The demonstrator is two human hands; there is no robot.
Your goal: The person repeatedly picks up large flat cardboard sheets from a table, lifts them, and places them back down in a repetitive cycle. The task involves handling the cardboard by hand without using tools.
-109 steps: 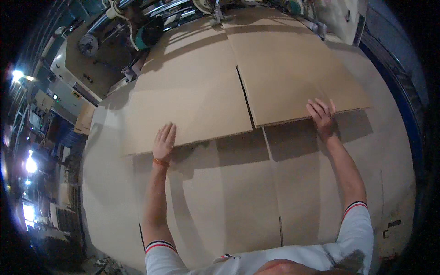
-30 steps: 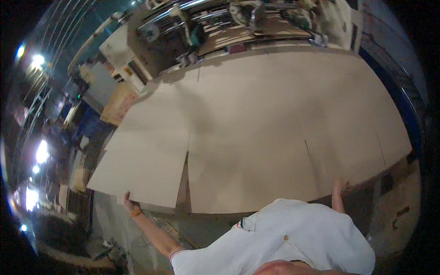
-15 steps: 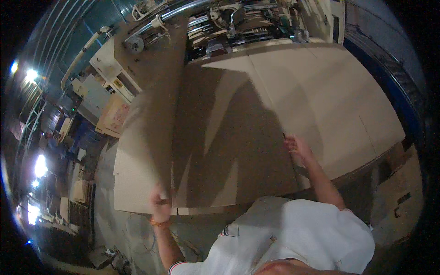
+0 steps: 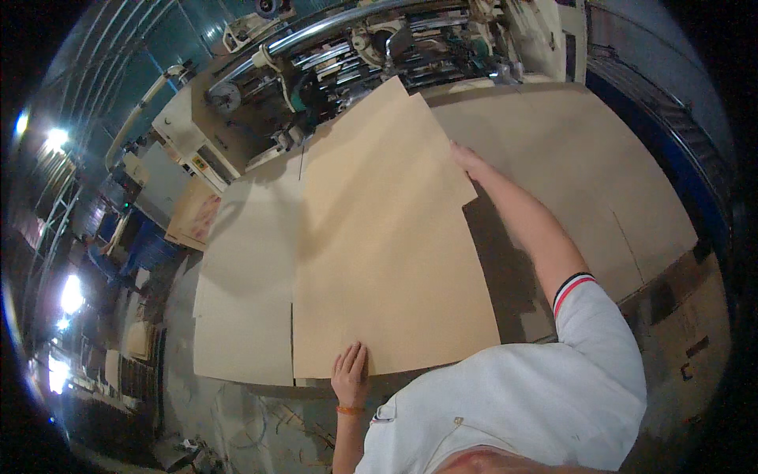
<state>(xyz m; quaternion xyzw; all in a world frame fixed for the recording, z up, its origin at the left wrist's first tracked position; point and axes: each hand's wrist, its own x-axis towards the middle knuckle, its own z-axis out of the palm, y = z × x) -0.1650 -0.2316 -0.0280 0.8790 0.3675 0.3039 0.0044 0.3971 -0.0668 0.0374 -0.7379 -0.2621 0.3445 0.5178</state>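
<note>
A large brown cardboard sheet [image 4: 379, 253] lies in front of me, its lighter top panel slanting over the middle of wider cardboard [image 4: 560, 158]. At the panel's near edge, my left hand [image 4: 350, 375] rests with fingers stretched out on the board. My right hand [image 4: 467, 160] reaches far forward and grips the panel's right edge near a notch, its fingertips partly hidden. A dark shadow falls beneath that right edge. The wider cardboard's left part [image 4: 245, 276] lies flat beyond a slit.
A machine with metal rollers [image 4: 339, 67] stands along the far side, with a cream housing [image 4: 193, 130] at its left. A blue rail [image 4: 655, 126] runs along the right. Cardboard stacks [image 4: 142, 344] stand on the floor at left, and a cardboard box [image 4: 687, 340] at lower right.
The raised cardboard panel at left has come over to the right and now covers the middle. My right hand has moved forward and left; my left hand has shifted right along the near edge.
</note>
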